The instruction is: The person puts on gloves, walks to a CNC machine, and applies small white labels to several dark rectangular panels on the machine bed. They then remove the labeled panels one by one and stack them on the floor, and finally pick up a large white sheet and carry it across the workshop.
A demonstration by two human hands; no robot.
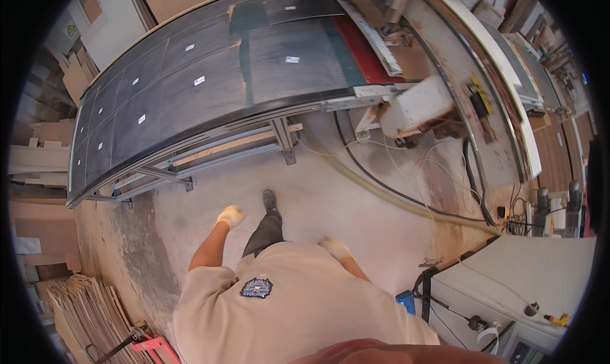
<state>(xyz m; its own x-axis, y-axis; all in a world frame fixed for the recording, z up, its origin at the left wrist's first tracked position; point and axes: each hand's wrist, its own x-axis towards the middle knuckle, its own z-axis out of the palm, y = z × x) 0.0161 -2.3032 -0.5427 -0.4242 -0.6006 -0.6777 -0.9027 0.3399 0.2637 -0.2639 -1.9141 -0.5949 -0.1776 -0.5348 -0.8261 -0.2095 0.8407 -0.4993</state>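
My left hand (230, 216), in a pale glove with a yellowish cuff, hangs in the air over the floor with its fingers curled in. No object shows in it. My right hand (334, 247), also gloved, is down at my other side, smeared by motion, so its fingers cannot be made out. Both hands are apart from the long table ahead. Dark grey panels (210, 59) cover that table, and several carry small white labels (199, 80). Beneath the top runs a metal frame (283, 135).
Hoses and cables (406, 205) cross the floor at the right. A white cabinet (508, 275) stands at the lower right. Stacked thin boards (95, 307) lean at the lower left, beside a red frame (159, 348). Machine rails (470, 78) rise at the upper right.
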